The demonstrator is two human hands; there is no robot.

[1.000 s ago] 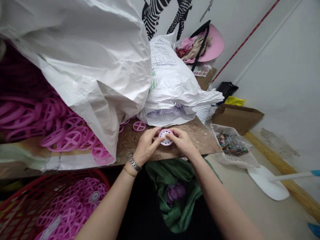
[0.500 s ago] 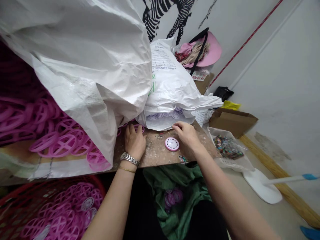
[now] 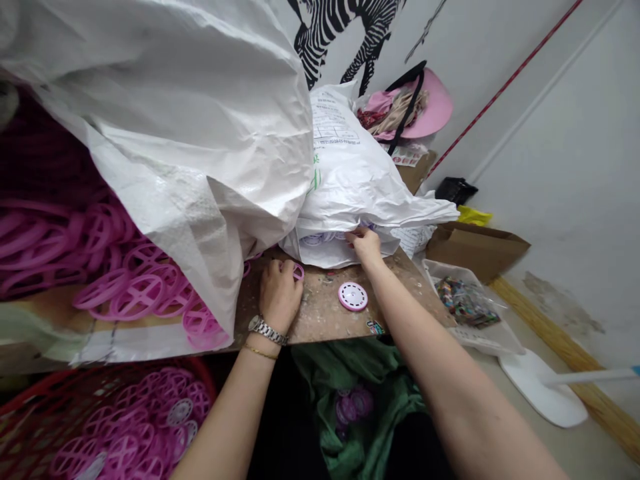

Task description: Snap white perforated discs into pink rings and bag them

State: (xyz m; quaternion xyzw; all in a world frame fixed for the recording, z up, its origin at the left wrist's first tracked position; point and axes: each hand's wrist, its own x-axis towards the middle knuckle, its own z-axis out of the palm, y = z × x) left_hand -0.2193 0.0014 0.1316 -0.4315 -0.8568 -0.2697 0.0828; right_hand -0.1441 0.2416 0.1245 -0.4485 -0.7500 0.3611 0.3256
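Observation:
My left hand [image 3: 278, 291], with a metal watch on its wrist, rests on the wooden board [image 3: 320, 313], its fingers closed on a pink spoked ring [image 3: 298, 271]. My right hand [image 3: 365, 244] reaches into the open mouth of the smaller white sack [image 3: 350, 180], fingertips among the pale discs [image 3: 320, 238] inside; what they grip is hidden. A joined pink-and-white disc [image 3: 353, 296] lies flat on the board between my arms.
A big white sack [image 3: 165, 120] spills pink spoked rings [image 3: 130, 287] on the left. A red basket [image 3: 100, 427] of assembled pieces sits below. Green cloth [image 3: 360, 400] lies on my lap. To the right stand a cardboard box [image 3: 475, 243] and a tray [image 3: 470, 307].
Both hands let go of the joined disc, which now lies on the board. The left hand moved to a pink ring; the right hand reached into the smaller sack.

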